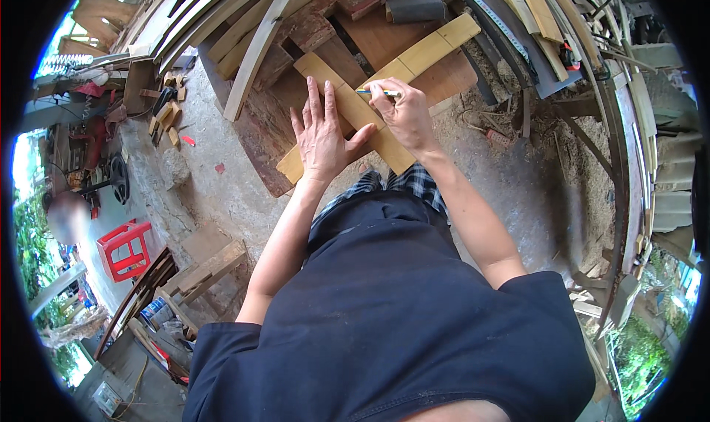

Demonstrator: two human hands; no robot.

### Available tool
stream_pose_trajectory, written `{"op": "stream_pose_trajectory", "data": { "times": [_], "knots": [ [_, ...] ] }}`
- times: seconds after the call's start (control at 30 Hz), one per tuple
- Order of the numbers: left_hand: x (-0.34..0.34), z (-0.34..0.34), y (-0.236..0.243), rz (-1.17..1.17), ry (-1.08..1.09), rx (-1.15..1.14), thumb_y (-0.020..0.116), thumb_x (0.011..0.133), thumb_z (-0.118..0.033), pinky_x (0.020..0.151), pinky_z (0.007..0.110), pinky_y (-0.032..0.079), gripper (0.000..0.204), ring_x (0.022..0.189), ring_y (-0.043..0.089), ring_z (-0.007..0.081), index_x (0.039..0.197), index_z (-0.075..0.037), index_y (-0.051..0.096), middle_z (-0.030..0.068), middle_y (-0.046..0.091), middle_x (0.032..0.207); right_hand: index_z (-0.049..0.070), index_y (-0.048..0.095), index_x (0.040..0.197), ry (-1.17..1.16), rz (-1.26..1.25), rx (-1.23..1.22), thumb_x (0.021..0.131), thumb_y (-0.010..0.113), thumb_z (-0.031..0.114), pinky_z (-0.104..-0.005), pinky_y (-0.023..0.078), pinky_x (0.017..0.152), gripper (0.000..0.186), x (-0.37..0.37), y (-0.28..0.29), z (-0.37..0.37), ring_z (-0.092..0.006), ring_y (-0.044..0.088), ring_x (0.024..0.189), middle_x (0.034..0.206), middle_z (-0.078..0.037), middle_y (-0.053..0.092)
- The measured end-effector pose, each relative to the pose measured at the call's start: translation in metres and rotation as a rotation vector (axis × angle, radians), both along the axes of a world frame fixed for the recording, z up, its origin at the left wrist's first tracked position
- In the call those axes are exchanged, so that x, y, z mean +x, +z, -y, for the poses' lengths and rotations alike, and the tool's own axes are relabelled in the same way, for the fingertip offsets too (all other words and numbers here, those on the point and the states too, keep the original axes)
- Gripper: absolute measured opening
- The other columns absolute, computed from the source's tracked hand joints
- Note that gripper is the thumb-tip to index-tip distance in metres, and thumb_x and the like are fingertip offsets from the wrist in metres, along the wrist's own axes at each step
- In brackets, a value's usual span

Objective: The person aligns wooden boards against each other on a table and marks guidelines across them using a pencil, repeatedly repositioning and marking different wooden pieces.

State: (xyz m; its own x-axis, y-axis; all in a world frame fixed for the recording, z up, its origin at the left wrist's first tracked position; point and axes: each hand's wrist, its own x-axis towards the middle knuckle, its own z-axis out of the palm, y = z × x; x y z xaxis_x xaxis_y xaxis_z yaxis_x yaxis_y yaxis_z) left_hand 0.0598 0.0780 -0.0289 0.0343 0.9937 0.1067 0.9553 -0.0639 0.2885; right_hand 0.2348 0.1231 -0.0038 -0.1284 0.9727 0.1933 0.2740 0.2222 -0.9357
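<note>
Two yellowish wooden boards lie crossed in an X on the workbench (255,144). The upper board (347,99) slants from far left to near right across the longer board (429,53), which runs from near left to far right. My left hand (323,137) rests flat on the boards near the crossing, fingers stretched out and thumb spread to the right. In my right hand (403,115) a slim pencil (379,93) is pinched, its tip pointing left at the upper board's edge by the crossing. Thin lines cross both boards.
Wood strips (262,48) lean along the bench's left side, and a dark cylinder (416,9) lies at the back. A blue-white measuring tape (492,15) stretches at the far right. Small wood offcuts (168,115) and a red plastic stool (124,250) are on the left floor.
</note>
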Motion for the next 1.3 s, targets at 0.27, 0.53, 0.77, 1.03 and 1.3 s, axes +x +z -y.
{"op": "stream_pose_trajectory", "data": {
  "times": [0.27,0.53,0.77,1.03,1.3],
  "knots": [
    [-0.002,0.0,-0.002,0.021,0.003,0.04,0.07,0.079,-0.075,0.124,0.061,0.015,0.118,0.149,0.035,0.0402,0.162,-0.002,0.028,0.0231,0.013,0.171,0.003,0.074,0.105,0.044,0.13,-0.118,0.1,0.065,0.021,-0.0404,0.057,0.076,0.021,0.038,0.011,0.036,-0.0352,0.073,0.087,0.097,-0.018,0.074],
    [-0.006,0.004,-0.005,0.065,-0.024,0.083,0.068,0.084,-0.072,0.123,0.064,0.014,0.111,0.154,0.026,0.0376,0.161,-0.002,0.03,0.0218,0.016,0.171,-0.008,0.063,0.129,0.029,0.578,0.186,0.094,0.075,0.029,-0.0431,0.054,0.096,0.053,0.013,0.001,0.071,-0.0406,0.065,0.11,0.119,-0.025,0.066],
    [-0.034,0.037,0.008,0.039,-0.033,0.098,0.082,0.085,-0.04,0.115,0.051,0.025,0.076,0.131,0.044,0.0321,0.147,-0.008,0.053,0.0127,0.049,0.141,-0.008,0.056,0.136,-0.064,0.456,0.102,0.083,0.081,0.018,-0.0447,0.054,0.095,0.064,0.002,-0.012,0.074,-0.0408,0.063,0.11,0.12,-0.024,0.058],
    [-0.076,0.074,0.015,0.037,-0.014,0.083,0.085,0.081,-0.029,0.114,0.052,0.025,0.062,0.121,0.051,0.0278,0.137,-0.013,0.061,0.007,0.057,0.125,-0.004,0.058,0.134,-0.24,0.479,0.096,0.086,0.078,0.019,-0.0468,0.055,0.089,0.057,0.036,-0.006,0.077,-0.0401,0.064,0.104,0.116,-0.021,0.058],
    [-0.106,0.095,0.034,-0.017,0.054,-0.127,0.082,0.084,-0.033,0.116,0.052,0.025,0.061,0.126,0.049,0.0293,0.138,-0.014,0.061,0.0087,0.056,0.129,-0.004,0.056,0.138,-0.131,0.501,0.115,0.086,0.078,0.018,-0.0474,0.055,0.091,0.061,0.017,-0.015,0.094,-0.0408,0.064,0.105,0.122,-0.023,0.058]
  ]
}}
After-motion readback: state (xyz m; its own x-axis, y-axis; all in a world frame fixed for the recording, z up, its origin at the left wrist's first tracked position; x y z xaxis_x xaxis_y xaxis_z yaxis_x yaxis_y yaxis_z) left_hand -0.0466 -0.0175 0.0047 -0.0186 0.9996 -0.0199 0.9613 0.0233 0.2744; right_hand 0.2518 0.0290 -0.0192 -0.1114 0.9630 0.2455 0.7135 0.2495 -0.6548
